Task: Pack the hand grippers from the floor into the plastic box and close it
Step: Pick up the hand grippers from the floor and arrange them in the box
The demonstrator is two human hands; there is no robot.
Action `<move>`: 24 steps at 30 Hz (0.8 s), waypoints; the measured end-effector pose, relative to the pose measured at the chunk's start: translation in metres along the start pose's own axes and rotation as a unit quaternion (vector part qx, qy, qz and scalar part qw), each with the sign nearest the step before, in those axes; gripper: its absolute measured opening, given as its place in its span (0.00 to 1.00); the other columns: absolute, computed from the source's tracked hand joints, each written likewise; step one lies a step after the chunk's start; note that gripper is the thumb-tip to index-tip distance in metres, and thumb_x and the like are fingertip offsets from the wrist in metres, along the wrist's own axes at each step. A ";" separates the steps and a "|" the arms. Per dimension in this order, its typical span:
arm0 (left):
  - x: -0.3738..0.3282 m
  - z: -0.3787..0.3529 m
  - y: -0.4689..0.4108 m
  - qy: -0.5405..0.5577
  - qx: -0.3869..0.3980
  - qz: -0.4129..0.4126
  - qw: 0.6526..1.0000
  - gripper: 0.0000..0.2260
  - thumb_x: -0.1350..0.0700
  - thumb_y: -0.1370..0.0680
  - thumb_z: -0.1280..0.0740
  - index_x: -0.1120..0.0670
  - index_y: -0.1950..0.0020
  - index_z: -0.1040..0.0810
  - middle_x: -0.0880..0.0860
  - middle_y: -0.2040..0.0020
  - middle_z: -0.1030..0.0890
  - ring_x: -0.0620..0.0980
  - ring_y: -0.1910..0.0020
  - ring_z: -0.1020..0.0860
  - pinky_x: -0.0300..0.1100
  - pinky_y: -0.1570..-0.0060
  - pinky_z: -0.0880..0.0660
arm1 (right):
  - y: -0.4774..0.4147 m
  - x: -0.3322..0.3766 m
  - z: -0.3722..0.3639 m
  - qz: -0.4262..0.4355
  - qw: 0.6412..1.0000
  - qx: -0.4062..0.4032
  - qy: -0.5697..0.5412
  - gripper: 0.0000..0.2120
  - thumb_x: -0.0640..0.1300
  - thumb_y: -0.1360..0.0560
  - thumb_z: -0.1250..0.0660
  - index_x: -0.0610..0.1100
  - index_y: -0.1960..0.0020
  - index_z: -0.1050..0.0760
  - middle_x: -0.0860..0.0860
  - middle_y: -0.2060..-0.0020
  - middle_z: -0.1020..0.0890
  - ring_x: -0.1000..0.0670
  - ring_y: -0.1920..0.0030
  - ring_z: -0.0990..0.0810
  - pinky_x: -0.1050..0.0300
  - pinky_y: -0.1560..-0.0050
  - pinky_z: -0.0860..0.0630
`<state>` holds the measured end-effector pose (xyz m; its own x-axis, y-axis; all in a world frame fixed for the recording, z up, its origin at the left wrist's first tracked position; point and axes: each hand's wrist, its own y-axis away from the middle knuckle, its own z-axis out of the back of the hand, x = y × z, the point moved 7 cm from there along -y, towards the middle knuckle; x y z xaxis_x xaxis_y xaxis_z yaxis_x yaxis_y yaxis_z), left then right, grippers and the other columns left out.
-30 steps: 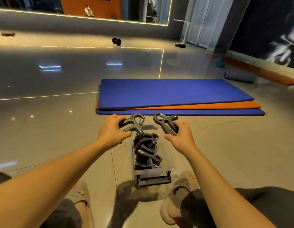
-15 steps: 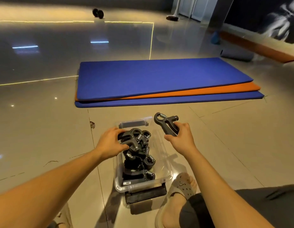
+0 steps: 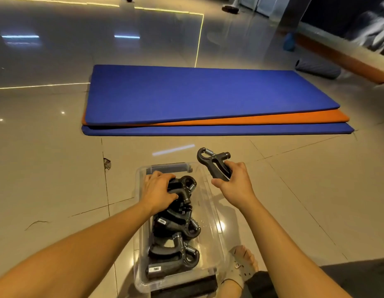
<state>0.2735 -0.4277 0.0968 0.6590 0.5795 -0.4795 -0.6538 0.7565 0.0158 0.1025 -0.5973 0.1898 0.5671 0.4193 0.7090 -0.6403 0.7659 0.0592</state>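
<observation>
Lowered into the plastic box (image 3: 210, 237), the left hand (image 3: 158, 191) grips the top gripper (image 3: 182, 186). Beside it, the right hand (image 3: 235, 184) clasps another gripper (image 3: 214, 164).

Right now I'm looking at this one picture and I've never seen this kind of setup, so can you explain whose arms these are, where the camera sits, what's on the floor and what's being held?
No machine here: these are a person's two bare arms, filmed by a wide-angle camera worn on their head, looking forward and down. On the tiled floor sits an open clear plastic box with a pile of black hand grippers, spring-loaded squeezers for training grip. The left hand grips the topmost gripper in the box. The right hand holds a loose gripper just outside the box's far right corner. Beyond lie stacked exercise mats, blue and orange.
</observation>
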 end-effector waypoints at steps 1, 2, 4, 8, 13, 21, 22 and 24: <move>0.003 -0.006 -0.004 -0.005 0.002 -0.003 1.000 0.29 0.42 0.30 0.25 0.43 0.30 0.26 0.49 0.40 0.24 0.52 0.36 0.32 0.48 0.36 0.37 | -0.004 -0.002 -0.002 -0.001 1.000 0.000 0.004 0.29 0.47 0.28 0.22 0.44 0.31 0.27 0.51 0.43 0.31 0.52 0.46 0.27 0.59 0.43 0.32; 0.006 -0.011 -0.009 -0.009 0.006 -0.004 1.000 0.29 0.42 0.30 0.25 0.42 0.31 0.26 0.49 0.40 0.24 0.52 0.36 0.32 0.48 0.36 0.37 | -0.007 -0.003 -0.004 -0.002 1.000 0.002 0.007 0.30 0.47 0.28 0.22 0.44 0.30 0.28 0.51 0.43 0.31 0.52 0.46 0.27 0.59 0.43 0.32; 0.012 -0.018 -0.015 -0.012 0.015 -0.003 1.000 0.28 0.42 0.30 0.25 0.42 0.30 0.26 0.49 0.39 0.24 0.52 0.36 0.32 0.48 0.36 0.37 | -0.012 -0.005 -0.009 -0.002 1.000 0.007 0.009 0.31 0.46 0.28 0.22 0.44 0.29 0.29 0.52 0.42 0.31 0.52 0.46 0.27 0.60 0.43 0.33; 0.012 -0.022 -0.021 -0.027 -0.001 -0.029 0.999 0.29 0.40 0.30 0.26 0.44 0.30 0.24 0.46 0.38 0.21 0.49 0.37 0.31 0.45 0.39 0.41 | -0.018 -0.005 -0.018 0.003 1.000 0.016 0.016 0.32 0.46 0.28 0.23 0.44 0.28 0.30 0.51 0.42 0.31 0.53 0.45 0.28 0.60 0.42 0.34; 0.001 -0.020 -0.020 -0.139 -0.034 -0.074 0.987 0.26 0.37 0.27 0.29 0.44 0.32 0.22 0.46 0.34 0.24 0.51 0.35 0.31 0.50 0.36 0.36 | -0.021 -0.009 -0.023 -0.002 1.000 0.023 0.015 0.33 0.47 0.28 0.22 0.44 0.27 0.30 0.51 0.42 0.31 0.53 0.46 0.28 0.59 0.42 0.33; 0.000 -0.009 -0.018 -0.114 -0.052 -0.037 0.991 0.34 0.39 0.30 0.25 0.47 0.26 0.29 0.46 0.36 0.21 0.50 0.37 0.29 0.48 0.37 0.36 | -0.018 -0.015 -0.022 -0.014 1.000 0.023 0.015 0.33 0.47 0.28 0.22 0.44 0.27 0.31 0.52 0.42 0.31 0.53 0.44 0.28 0.59 0.41 0.32; 0.000 -0.008 -0.017 -0.106 -0.054 -0.031 0.992 0.35 0.39 0.30 0.24 0.47 0.26 0.29 0.46 0.36 0.20 0.50 0.37 0.29 0.48 0.37 0.35 | -0.018 -0.015 -0.022 -0.014 1.000 0.023 0.014 0.33 0.47 0.28 0.22 0.44 0.27 0.30 0.52 0.42 0.31 0.53 0.44 0.28 0.59 0.41 0.32; 0.001 -0.006 -0.014 -0.091 -0.062 -0.019 0.994 0.35 0.40 0.32 0.23 0.47 0.27 0.28 0.47 0.37 0.20 0.51 0.38 0.29 0.48 0.38 0.34 | -0.017 -0.015 -0.022 -0.014 1.000 0.023 0.015 0.33 0.47 0.28 0.22 0.44 0.27 0.30 0.52 0.42 0.31 0.52 0.44 0.28 0.59 0.40 0.32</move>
<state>0.2816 -0.4398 0.0906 0.7324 0.6053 -0.3116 -0.6609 0.7421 -0.1117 0.1162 -0.6059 0.1626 0.6000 0.4126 0.6854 -0.6465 0.7547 0.1116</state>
